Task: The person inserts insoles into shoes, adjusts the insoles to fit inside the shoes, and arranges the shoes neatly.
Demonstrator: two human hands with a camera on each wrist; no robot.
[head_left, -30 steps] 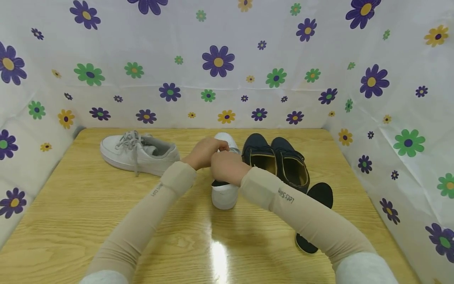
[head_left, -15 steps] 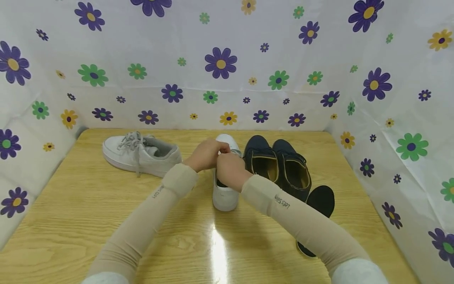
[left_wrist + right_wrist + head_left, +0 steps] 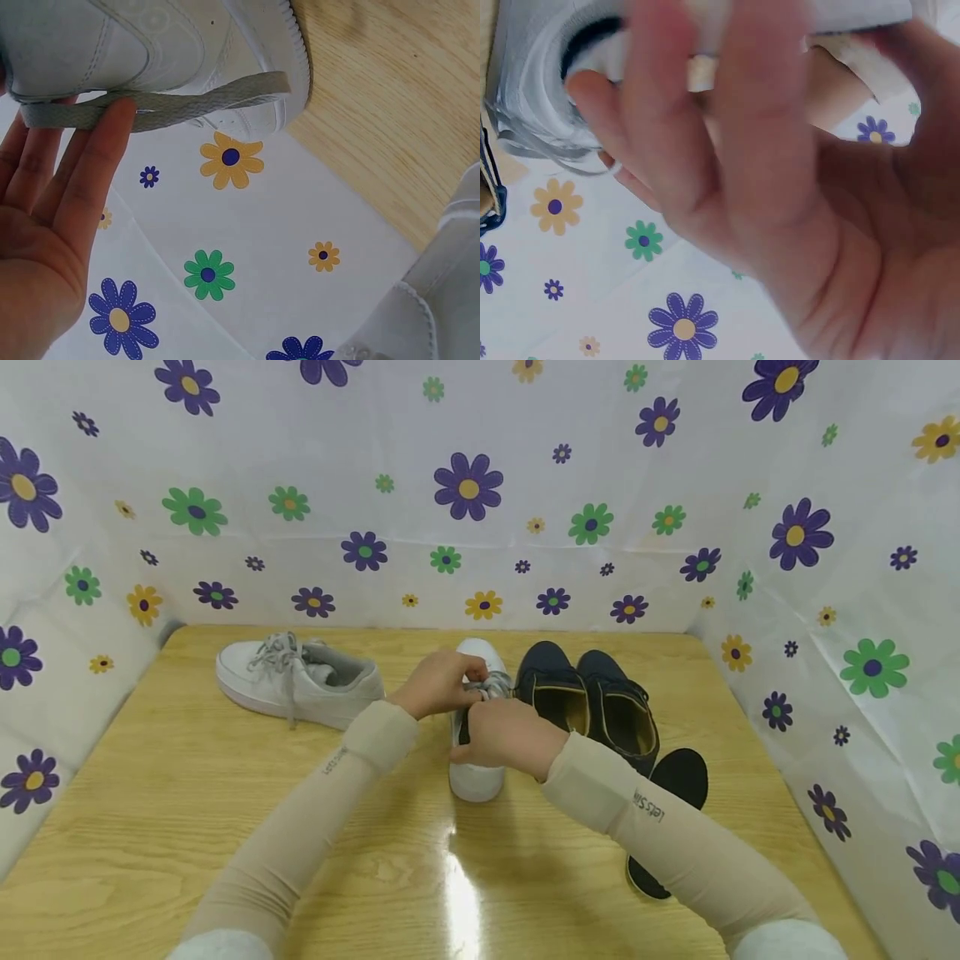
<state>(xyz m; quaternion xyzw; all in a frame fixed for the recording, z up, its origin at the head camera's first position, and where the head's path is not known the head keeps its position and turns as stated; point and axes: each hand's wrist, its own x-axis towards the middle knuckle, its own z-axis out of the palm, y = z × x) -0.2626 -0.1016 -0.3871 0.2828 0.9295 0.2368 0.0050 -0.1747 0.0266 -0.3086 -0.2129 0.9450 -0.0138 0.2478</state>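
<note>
A white sneaker (image 3: pixel 477 783) stands in the middle of the table, heel toward me. Grey laces (image 3: pixel 495 683) show on its tongue. My left hand (image 3: pixel 438 685) pinches at these laces from the left. In the left wrist view, a loose grey lace loop (image 3: pixel 217 97) hangs along the shoe's side, across the fingers (image 3: pixel 90 180); the thumb is mostly hidden. My right hand (image 3: pixel 510 739) hovers over the shoe's opening, thumb apart from the fingers. Up close in the right wrist view, its fingers (image 3: pixel 769 135) look loosely extended and hold nothing visible.
Another white sneaker (image 3: pixel 330 706) with grey laces lies at the left, turned sideways. To the right stand two dark navy shoes, one (image 3: pixel 543 664) beside the other (image 3: pixel 600 672). Black insoles (image 3: pixel 682 777) lie in front of them, partly behind my right forearm. Flowered cloth (image 3: pixel 465 560) encloses the table.
My right hand has left the laces and moved back toward me and right, its fingers spreading. More of the grey laces now shows. My left hand has stayed at the laces.
</note>
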